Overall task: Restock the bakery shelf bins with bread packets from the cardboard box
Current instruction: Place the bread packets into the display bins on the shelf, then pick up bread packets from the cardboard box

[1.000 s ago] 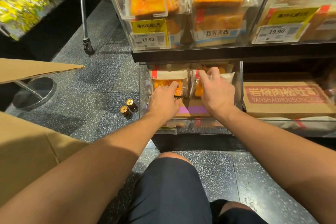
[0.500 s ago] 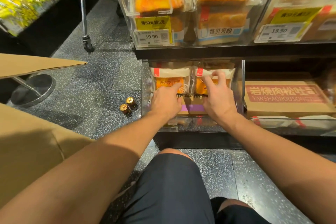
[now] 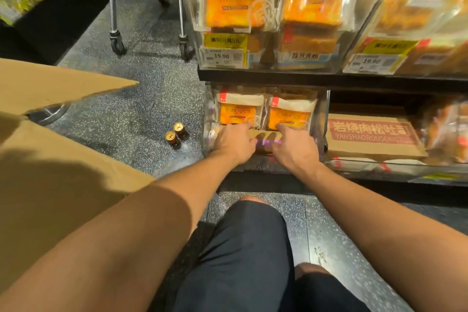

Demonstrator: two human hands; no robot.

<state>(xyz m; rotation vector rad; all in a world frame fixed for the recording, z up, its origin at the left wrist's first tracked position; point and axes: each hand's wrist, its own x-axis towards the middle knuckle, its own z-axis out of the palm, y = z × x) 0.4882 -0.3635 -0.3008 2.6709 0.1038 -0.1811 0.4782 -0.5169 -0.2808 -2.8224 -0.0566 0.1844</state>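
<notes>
Head view looks down on a person crouched at the lowest clear bin [image 3: 321,119], mid-frame. Two bread packets [image 3: 239,111] stand upright side by side at its back, labels facing out, long axis vertical with the sealed red-tab tops up. The left hand [image 3: 234,140] lies fingers spread against the lower edge of the left packet; the right hand [image 3: 295,145] does the same at the right packet. Neither is closed round anything. Both look to be pressing or squaring the packs, though blur hides the fingertips.

I'd judge these packets light and soft: sliced loaf in slick film, easy to crush and apt to slide. Best taken by the flat sides or the top seam, not pinched through the middle.

More packets fill the bins above. The cardboard box [image 3: 50,159], flap open, sits at left of frame.
</notes>
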